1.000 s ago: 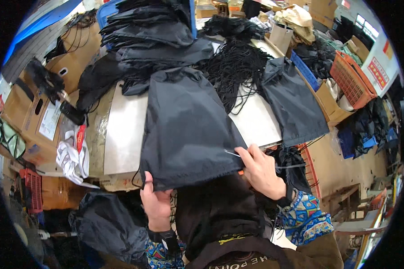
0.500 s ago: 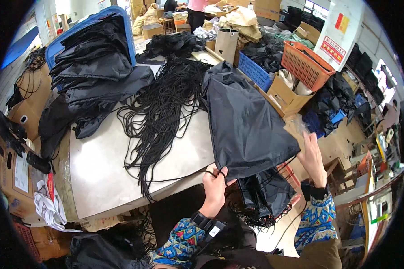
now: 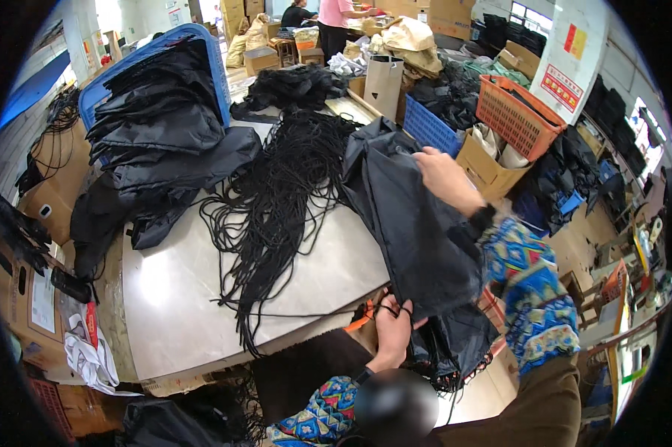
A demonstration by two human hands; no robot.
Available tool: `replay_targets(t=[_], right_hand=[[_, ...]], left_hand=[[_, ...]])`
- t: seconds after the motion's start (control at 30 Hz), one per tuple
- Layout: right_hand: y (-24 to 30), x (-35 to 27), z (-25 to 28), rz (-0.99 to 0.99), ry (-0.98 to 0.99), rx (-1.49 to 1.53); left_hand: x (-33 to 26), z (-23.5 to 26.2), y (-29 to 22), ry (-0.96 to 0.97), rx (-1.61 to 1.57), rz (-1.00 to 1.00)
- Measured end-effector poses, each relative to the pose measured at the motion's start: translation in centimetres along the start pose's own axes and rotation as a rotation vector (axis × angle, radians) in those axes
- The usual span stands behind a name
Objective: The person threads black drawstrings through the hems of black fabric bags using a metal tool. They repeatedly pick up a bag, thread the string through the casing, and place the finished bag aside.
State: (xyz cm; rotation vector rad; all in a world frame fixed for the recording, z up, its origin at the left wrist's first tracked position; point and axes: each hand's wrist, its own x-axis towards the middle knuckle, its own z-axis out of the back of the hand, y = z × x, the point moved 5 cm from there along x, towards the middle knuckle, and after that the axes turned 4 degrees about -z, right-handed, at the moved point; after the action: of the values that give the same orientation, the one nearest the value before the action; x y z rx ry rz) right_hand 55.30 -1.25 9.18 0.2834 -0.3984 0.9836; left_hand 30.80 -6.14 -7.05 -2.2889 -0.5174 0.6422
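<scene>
A black fabric bag (image 3: 425, 238) slopes over the front right edge of the pale table. At its lower corner my left hand (image 3: 394, 328) is closed, pinching a black cord and the fabric there. My right hand (image 3: 451, 182) lies across the bag's upper right part, its fingers stretched out on the cloth; some fingertips are hard to make out. Left of the bag spreads a tangled heap of black cords (image 3: 276, 194). One strand runs from it along the table edge toward my left hand. More black bags with cords (image 3: 455, 343) hang below.
A blue basket (image 3: 222, 78) full of stacked black bags stands at the back left of the table (image 3: 172, 298). An orange basket (image 3: 518, 115), a blue crate (image 3: 433, 125) and a cardboard box (image 3: 489, 160) sit at the right. Two people are farther back.
My right hand has moved from the bag's lower right corner up and left onto its upper part. My left hand, still gripping cord and fabric, sits slightly lower and farther right.
</scene>
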Motion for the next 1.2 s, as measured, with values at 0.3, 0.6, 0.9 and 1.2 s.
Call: replay_targets(t=[0.3, 0.6, 0.9, 1.2], right_hand=[[4.8, 7.8, -16.1, 0.032, 0.298, 0.022], [1.6, 13.9, -20.6, 0.031, 0.126, -0.006], [3.0, 13.1, -13.4, 0.353, 0.134, -0.08], [13.3, 2.6, -0.3, 0.518, 0.352, 0.105]], left_hand=[[-2.4, 5.9, 1.8, 0.316, 0.69, -0.168], [-4.1, 13.8, -23.4, -0.316, 1.842, -0.697], [-0.9, 11.0, -18.8, 0.13, 1.379, -0.617], [6.2, 23.3, -29.4, -0.597, 1.961, -0.962]])
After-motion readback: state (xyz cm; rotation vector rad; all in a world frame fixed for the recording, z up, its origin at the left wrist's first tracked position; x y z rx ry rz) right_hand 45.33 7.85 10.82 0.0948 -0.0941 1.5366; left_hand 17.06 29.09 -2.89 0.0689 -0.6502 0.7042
